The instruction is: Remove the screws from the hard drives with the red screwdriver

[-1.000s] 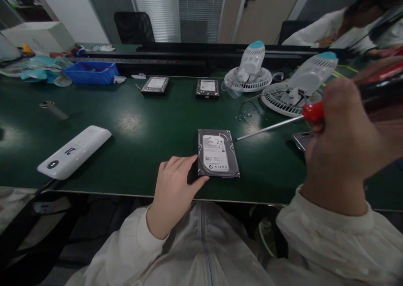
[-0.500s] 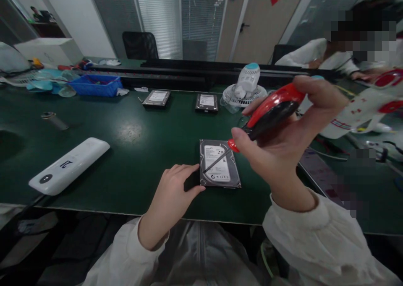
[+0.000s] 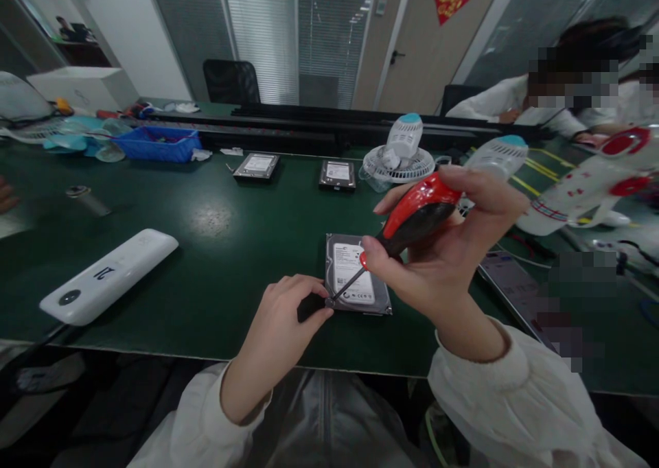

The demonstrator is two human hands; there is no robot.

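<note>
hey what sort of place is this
Probably an electronics workroom, judging by the long green worktable, the red and black screwdriver, and the dark rectangular white-labelled hard drive at its tip.

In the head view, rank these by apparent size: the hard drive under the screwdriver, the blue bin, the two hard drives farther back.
1. Front hard drive, partly covered by the right hand
2. Blue bin
3. Left rear drive and right rear drive: too alike to rank
</note>
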